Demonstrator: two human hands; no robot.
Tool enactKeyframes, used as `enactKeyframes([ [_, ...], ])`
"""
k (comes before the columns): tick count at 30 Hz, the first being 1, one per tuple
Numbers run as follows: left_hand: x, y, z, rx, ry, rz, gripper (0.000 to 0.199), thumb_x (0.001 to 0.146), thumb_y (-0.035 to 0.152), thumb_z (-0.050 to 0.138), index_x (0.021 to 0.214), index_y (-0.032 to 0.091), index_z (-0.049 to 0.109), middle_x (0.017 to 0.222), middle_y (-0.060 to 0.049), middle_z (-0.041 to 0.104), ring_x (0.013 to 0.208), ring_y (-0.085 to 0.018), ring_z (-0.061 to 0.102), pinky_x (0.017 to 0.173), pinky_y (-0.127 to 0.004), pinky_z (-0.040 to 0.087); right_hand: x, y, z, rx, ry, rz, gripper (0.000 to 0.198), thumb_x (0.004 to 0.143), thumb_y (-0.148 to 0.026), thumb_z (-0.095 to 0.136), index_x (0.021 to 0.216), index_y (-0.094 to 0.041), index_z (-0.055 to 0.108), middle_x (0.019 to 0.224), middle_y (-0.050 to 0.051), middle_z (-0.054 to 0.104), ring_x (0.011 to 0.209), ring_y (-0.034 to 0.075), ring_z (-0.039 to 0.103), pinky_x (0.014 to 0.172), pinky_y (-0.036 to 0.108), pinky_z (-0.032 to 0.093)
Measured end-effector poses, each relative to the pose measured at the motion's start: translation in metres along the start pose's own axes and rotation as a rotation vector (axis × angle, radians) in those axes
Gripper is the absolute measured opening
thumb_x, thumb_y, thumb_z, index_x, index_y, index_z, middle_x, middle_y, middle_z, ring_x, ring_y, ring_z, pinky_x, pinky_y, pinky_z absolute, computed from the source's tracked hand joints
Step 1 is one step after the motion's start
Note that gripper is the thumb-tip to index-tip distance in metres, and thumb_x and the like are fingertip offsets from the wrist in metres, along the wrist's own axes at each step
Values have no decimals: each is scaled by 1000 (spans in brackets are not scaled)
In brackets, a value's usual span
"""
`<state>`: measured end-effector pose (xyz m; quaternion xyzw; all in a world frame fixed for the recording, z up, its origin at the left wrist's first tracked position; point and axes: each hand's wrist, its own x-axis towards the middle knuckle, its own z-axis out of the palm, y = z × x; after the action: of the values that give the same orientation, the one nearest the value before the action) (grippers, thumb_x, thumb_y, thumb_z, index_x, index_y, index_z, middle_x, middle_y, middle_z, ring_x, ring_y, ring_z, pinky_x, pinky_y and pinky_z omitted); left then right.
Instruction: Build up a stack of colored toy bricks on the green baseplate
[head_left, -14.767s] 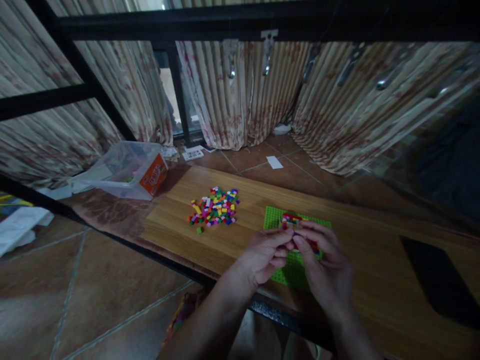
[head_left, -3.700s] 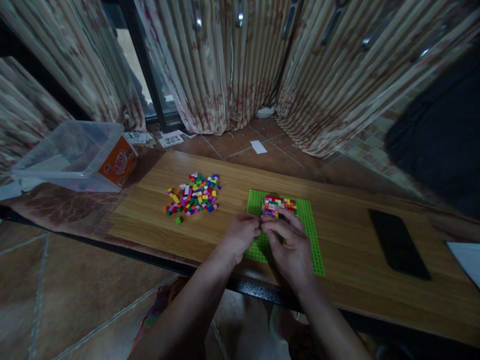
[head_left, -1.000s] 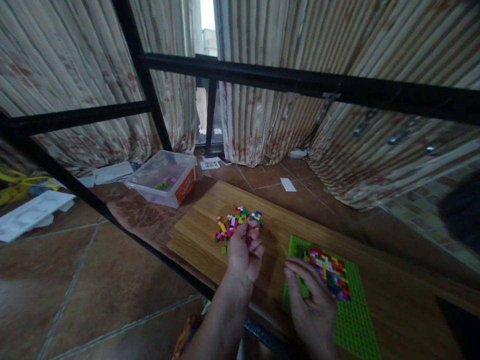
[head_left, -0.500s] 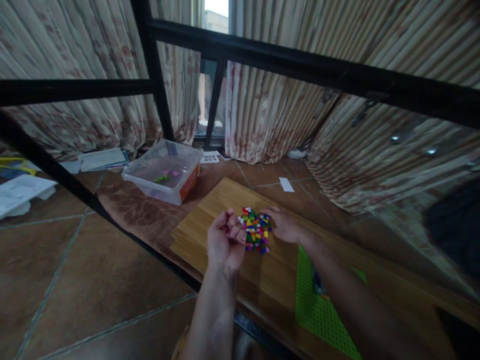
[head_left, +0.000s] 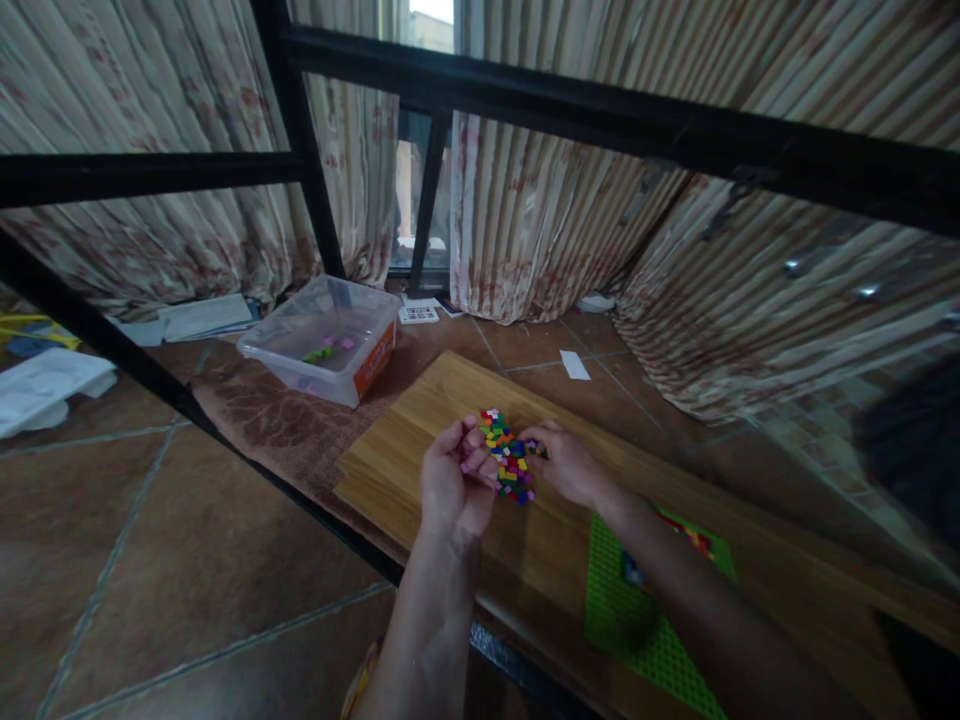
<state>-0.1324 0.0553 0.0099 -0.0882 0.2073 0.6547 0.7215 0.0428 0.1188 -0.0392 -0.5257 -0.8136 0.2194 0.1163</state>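
Striped curtains (head_left: 525, 220) hang past the far edge of my desk (head_left: 405, 440), a wooden one. On a brown cloth (head_left: 255, 410) beyond its left edge stands a clear tub (head_left: 319, 375) with an orange label. Along the near edge, well to the right of the bricks, lies a green studded board (head_left: 604, 580), and my right forearm crosses above it. My left hand (head_left: 454, 485) is turned palm up at the left side of the pile, its fingers loosely curled; pink shows among them, but I cannot tell whether they hold a brick. My right hand (head_left: 566, 465) is bent down at the pile's right side, fingertips among the bricks; whether they pinch one, I cannot tell. A built block (head_left: 690, 535) sits on the board, partly behind my forearm. The loose brick pile (head_left: 511, 465) lies on the desk, between my hands. A few green bricks (head_left: 319, 353) lie in the tub.
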Motion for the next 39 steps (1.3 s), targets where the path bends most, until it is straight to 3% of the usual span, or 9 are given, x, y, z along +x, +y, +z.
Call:
enactKeyframes([
  [12,6,-12,-2,96,33,-11,14,87,10,43,80,12,55,54,6,42,36,-2,27,37,-15,28,-15,2,-2,7,46,18,23,75,-6,62,93,-20,67,90,2,55,78,13,55,71,24,42],
  [28,4,-22,0,159,40,-21,10,84,10,46,79,13,55,53,5,45,36,-3,28,36,-15,28,-11,-6,-9,-148,-1,134,17,72,-11,62,86,-19,68,86,5,59,79,16,53,72,26,38],
  [39,6,-34,-3,188,95,-63,7,81,12,51,79,11,58,56,4,47,38,-2,32,37,-14,28,-20,9,-7,-99,34,123,20,67,-9,63,83,-20,67,82,1,57,71,13,52,66,24,38],
])
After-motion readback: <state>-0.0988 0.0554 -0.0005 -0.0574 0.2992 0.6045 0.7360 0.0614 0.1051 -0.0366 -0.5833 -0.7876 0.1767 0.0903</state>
